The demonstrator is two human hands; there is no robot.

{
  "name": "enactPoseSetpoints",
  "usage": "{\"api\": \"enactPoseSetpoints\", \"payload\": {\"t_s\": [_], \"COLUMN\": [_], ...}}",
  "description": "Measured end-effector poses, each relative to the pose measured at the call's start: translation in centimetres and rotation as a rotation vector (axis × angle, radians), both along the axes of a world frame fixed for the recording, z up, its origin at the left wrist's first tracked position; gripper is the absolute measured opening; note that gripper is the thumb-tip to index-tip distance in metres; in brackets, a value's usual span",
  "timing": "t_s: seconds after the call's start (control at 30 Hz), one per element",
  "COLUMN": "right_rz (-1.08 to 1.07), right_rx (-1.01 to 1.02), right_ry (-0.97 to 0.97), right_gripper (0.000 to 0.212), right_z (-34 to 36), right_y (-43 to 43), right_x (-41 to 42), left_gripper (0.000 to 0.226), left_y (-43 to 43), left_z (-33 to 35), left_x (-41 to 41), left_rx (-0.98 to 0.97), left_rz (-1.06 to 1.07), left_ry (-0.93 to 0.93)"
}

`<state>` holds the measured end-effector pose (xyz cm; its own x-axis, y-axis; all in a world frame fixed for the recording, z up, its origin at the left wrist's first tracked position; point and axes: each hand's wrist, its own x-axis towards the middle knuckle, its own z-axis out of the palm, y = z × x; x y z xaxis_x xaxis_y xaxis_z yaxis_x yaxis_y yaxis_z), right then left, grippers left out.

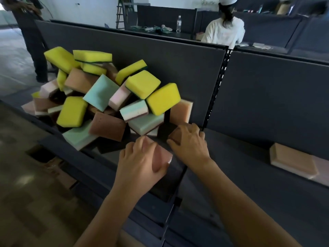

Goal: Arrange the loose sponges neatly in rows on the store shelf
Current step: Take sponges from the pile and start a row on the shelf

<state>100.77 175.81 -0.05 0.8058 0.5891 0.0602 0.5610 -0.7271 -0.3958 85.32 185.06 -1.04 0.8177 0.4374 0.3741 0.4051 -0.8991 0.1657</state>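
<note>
Fingers curled: left hand gripping pink sponge, right hand gripping brown sponge, beside sponge pile. Likely step: setting row; next, butt edges flush.

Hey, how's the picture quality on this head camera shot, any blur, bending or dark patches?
Head view: wide-angle distortion slants the back panel and rail; the floor at lower left is smeared; the sponge pile is evenly lit and fairly sharp, with no glare; the shelf board is dim.
</note>
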Motion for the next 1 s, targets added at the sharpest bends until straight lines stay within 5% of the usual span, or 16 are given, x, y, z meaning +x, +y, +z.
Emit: {"api": "enactPoseSetpoints", "payload": {"t_s": [0.1, 0.4, 1.0], "right_rz": [-0.084, -0.01, -0.176], "right_rx": [-0.081, 0.045, 0.313], "right_ry": [0.004, 0.004, -0.238], "right_gripper": [0.078, 0.038, 0.048], "right_z": [-0.3, 1.2, 2.0], "right_y": [1.4, -4.6, -31.0], "right_x": [-0.3, 0.3, 1.9], "left_gripper": [0.059, 0.061, 0.063], "left_y": [0.1, -3.3, -22.9], "left_z": [0.1, 0.7, 0.9], "left_x": [-0.6, 0.3, 10.2], "left_rx": [-0.002, -0.08, -0.1], "left_rz": [0.006, -0.056, -0.526], "left_ry": [0.017, 0.048, 0.111]}}
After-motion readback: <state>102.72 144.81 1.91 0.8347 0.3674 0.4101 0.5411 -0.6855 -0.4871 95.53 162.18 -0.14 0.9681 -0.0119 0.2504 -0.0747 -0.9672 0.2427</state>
